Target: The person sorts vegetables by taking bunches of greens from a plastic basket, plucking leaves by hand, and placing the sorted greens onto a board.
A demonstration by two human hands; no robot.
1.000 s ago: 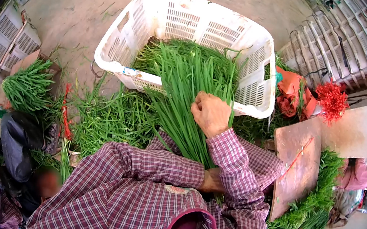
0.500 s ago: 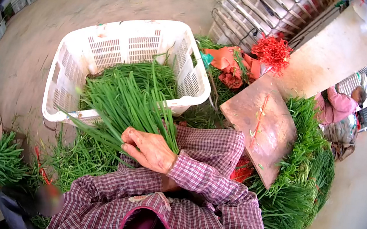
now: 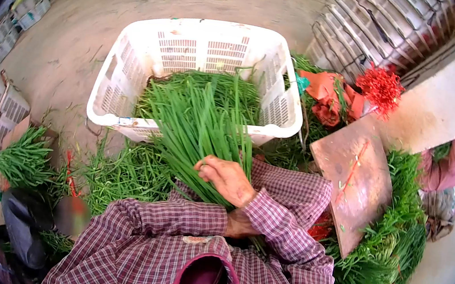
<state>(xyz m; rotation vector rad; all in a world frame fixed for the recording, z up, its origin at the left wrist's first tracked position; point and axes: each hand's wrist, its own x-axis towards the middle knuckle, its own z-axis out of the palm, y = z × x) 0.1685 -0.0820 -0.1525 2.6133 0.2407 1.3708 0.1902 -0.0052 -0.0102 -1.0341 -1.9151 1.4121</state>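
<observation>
A long bunch of green leaves point(image 3: 197, 132) lies across my lap, its tips over the near rim of a white crate point(image 3: 207, 30). On top of the bunch is my right hand point(image 3: 226, 180), with bent fingers closed on some of the leaves. My left hand point(image 3: 239, 224) is beneath my right forearm at the lower end of the bunch; its wrist shows, but its fingers are hidden. More cut greens point(image 3: 234, 88) lie inside the crate.
A tilted board point(image 3: 352, 175) stands at my right, beside a heap of greens point(image 3: 383, 271). Red ties point(image 3: 379, 90) and stacked crates point(image 3: 374, 29) are behind. Loose greens point(image 3: 131, 178) lie left. A co-worker in pink point(image 3: 445, 165) is far right; a dark-clad leg point(image 3: 24, 224) is lower left.
The view swung right and partly back. My right hand moved from the bunch's right side to its left, then back toward the middle, its fingers curling. The leaf tips swung left and back over the crate.
</observation>
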